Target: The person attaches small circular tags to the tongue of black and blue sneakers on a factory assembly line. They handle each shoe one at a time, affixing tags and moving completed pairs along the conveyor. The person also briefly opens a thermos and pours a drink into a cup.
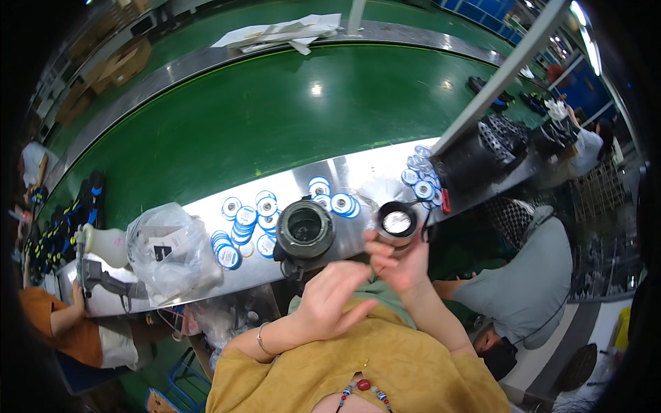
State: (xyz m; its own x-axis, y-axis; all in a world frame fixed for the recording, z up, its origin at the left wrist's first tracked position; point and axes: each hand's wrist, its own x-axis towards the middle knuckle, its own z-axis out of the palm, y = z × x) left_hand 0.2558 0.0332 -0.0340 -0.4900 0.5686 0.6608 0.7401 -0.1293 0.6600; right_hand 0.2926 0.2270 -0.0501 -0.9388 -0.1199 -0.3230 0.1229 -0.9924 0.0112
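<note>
My right hand point(405, 267) is wrapped round a short, round container point(397, 221) with a dark rim and a shiny silver inside; a black strap shows beside it. It is held up over the front edge of the metal bench point(193, 289). My left hand point(329, 299) hovers just left of it, fingers stretched out and thumb apart, with nothing in it. Ahead of my left hand stands a dark round tub point(305, 230) with an open top. Round blue-rimmed discs point(228, 257) lie in overlapping groups around the tub.
A clear plastic bag point(165, 251) with a white card sits at the left, near a pale sprayer-like bottle point(107, 246). More discs and a red-handled tool point(445, 201) lie at the right, before a large black bin point(475, 165). Co-workers sit on both sides.
</note>
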